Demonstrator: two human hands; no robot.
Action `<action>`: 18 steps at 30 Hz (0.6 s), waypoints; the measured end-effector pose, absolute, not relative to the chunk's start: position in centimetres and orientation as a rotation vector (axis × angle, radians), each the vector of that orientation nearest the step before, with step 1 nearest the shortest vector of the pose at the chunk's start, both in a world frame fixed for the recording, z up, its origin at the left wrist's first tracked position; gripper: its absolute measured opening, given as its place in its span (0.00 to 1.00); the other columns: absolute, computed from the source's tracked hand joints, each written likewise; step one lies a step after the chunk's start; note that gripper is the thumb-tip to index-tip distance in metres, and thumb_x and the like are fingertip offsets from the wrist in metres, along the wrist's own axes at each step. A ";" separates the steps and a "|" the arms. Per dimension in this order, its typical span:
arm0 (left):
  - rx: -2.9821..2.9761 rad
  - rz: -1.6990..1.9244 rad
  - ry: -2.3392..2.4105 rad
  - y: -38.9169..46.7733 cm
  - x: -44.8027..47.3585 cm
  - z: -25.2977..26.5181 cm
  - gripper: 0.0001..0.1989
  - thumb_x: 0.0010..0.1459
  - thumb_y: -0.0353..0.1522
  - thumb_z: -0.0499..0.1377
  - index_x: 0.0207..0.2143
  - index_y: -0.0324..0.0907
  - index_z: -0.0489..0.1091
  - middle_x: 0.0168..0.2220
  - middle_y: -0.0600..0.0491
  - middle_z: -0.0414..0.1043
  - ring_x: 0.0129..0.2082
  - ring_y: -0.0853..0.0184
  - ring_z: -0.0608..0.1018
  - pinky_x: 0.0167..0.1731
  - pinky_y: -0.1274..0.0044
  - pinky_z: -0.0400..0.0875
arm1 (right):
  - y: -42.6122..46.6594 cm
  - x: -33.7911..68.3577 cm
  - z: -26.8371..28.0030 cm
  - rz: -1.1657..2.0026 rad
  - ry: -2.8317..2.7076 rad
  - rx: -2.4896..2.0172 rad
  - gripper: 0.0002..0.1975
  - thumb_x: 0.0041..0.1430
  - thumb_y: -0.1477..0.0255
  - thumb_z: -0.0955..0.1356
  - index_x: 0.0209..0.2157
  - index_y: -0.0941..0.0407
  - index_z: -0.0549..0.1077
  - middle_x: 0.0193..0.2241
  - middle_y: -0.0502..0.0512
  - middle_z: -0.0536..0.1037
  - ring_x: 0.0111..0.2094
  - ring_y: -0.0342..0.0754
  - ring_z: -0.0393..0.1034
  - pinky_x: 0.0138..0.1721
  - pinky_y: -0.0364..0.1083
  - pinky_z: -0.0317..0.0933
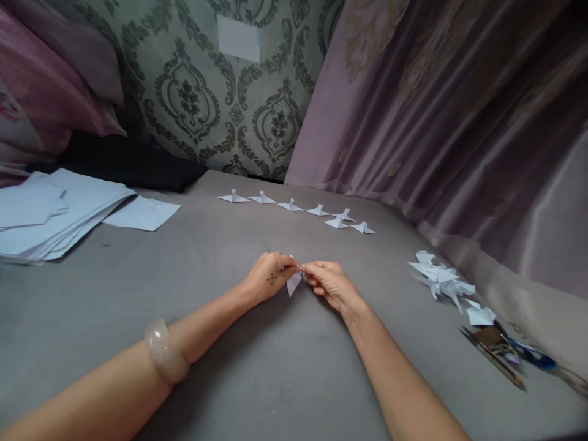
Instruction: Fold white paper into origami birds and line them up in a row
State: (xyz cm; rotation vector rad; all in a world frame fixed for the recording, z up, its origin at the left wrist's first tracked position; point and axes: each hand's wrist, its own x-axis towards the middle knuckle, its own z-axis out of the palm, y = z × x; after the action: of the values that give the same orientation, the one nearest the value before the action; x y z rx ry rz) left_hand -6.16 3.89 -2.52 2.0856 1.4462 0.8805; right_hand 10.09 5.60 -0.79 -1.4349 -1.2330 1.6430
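Note:
Between my two hands, above the middle of the grey table (220, 367), is a small white folded paper figure (294, 284) with a pointed lower tip. My left hand (271, 275) grips its body from the left, thumb and fingers closed on it. From the right, the thumb and forefinger of my right hand (331, 283) pinch a small part at its upper edge. The fingertips of both hands nearly meet there and hide much of the folds. Beyond my hands, several similar folded paper figures (290, 206) stand in a curved row.
A stack of white paper (87, 202) lies at the left, with dark cloth (133, 160) behind it. More folded paper figures (441, 278) are heaped at the right. Near them lie scissors (533, 354) and a pointed tool (493, 358). A curtain (390, 110) borders the right side.

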 end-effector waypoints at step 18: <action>1.912 0.952 1.593 3.9 -6.1 -2.6 0.10 0.57 0.35 0.55 0.34 0.44 0.75 0.31 0.53 0.76 0.29 0.67 0.74 0.31 0.78 0.64 | 6.1 10.7 -1.7 1.499 -1.221 -1.455 0.11 0.45 0.66 0.70 0.22 0.58 0.66 0.16 0.42 0.61 0.15 0.34 0.51 0.13 0.36 0.42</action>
State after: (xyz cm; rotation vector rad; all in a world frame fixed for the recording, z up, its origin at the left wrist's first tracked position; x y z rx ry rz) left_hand -6.06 3.88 -2.61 1.9119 1.5934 0.9523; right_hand 10.72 6.07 -1.71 -1.4546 -1.2206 1.4989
